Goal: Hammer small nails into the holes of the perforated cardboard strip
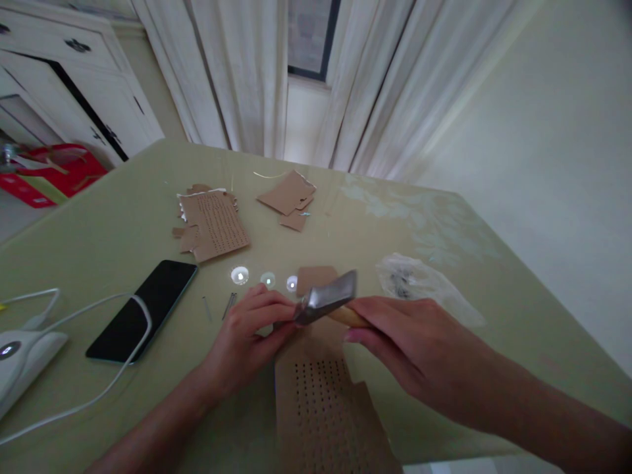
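Note:
My right hand is wrapped round the wooden handle of a hammer. Its metal head is slightly blurred and sits at the fingertips of my left hand. The left thumb and fingers are pinched together; whatever they hold is hidden behind the hammer head. Beneath both hands lies a piece of brown cardboard with rows of small punched holes, running toward the near table edge. Left of my left hand, a few loose nails rest on the table.
A black phone lies at left, crossed by a white cable near a white device. Farther back are punched cardboard pieces and cardboard scraps. A clear plastic bag with dark contents lies at right.

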`<state>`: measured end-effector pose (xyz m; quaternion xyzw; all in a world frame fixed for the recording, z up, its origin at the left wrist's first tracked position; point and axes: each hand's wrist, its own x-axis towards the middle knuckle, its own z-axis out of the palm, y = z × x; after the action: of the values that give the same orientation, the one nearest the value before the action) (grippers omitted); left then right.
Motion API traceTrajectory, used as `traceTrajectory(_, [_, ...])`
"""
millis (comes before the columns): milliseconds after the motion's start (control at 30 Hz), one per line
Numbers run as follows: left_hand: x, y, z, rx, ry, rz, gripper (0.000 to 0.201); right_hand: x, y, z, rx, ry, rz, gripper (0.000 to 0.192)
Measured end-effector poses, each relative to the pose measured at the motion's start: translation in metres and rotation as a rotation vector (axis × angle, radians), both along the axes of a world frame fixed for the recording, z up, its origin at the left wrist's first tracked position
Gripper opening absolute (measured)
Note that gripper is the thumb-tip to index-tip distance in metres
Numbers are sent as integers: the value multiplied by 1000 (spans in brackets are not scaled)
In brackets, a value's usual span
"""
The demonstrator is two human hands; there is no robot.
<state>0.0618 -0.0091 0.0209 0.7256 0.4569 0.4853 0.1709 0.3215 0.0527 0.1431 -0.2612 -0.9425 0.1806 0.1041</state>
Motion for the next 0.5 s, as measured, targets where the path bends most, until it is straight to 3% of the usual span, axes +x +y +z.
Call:
traceTrajectory(100, [-2,-3,1,-55,-8,35,13,0,0,-6,3,-27,26,27])
traceTrajectory(200, [-4,-7,1,-83,12,53,7,1,1,5,99,99,-23,27])
traceTrajectory(333, [-7,-10,3,-157,46,23,27,0,3,14,123,141,-36,28])
traceTrajectory(500, [-6,-9,5,-239,21,27,32,-1,4,-19,-36,-61,25,28])
